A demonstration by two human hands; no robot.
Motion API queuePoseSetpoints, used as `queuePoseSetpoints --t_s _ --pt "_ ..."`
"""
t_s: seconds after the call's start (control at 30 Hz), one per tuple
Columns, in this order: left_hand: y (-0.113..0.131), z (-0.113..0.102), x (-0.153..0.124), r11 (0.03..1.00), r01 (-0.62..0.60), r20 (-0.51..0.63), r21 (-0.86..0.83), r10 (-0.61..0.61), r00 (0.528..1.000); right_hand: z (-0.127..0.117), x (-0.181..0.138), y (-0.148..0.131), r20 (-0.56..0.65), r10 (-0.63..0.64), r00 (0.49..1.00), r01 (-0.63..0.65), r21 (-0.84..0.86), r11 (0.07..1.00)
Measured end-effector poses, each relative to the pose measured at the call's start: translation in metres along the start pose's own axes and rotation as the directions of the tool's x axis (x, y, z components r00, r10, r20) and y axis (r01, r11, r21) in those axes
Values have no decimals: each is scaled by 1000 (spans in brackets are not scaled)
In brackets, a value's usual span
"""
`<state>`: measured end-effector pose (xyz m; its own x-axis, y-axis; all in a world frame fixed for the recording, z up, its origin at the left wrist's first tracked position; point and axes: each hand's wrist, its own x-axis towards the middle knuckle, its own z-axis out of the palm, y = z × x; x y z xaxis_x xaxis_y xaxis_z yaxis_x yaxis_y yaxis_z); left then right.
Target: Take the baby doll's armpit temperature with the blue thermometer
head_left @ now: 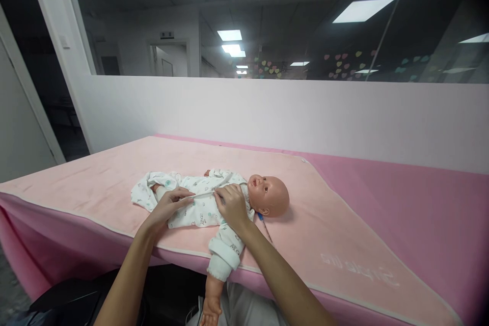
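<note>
A baby doll [269,196] lies on its back with its head to the right. It wears a white printed baby garment [202,212], whose front edge runs as a straight line between my hands. My left hand [172,207] pinches that edge near the doll's waist. At the chest, my right hand [232,206] is closed on the same edge, its fingertips partly hidden. The doll's near arm hangs over the table's front edge, its sleeve cuff [223,253] bunched. Near the doll's legs, the cloth is loose and folded back.
A peach blanket [324,237] covers much of the table, over a pink cloth [416,198]. By the doll's neck lies a thin object with a blue end [261,217], partly behind my right arm. A white wall [267,117] with a window above stands behind the table.
</note>
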<state>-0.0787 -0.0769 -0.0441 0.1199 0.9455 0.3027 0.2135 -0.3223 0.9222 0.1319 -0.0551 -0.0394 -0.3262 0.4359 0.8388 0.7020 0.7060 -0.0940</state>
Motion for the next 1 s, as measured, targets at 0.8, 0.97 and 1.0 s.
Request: queuePoseSetpoints --t_s 0.8,0.97,1.0 --pt "18 1 8 542 -239 146 806 209 967 0 -1 1 18 2 1000 -2 -3 1000" --pt "49 -18 41 644 -351 225 680 273 935 -2 0 0 15 -29 999 29 -62 998" --pt "55 -14 52 704 -372 219 605 302 928 -4 1 -2 21 -55 998 57 -98 994"
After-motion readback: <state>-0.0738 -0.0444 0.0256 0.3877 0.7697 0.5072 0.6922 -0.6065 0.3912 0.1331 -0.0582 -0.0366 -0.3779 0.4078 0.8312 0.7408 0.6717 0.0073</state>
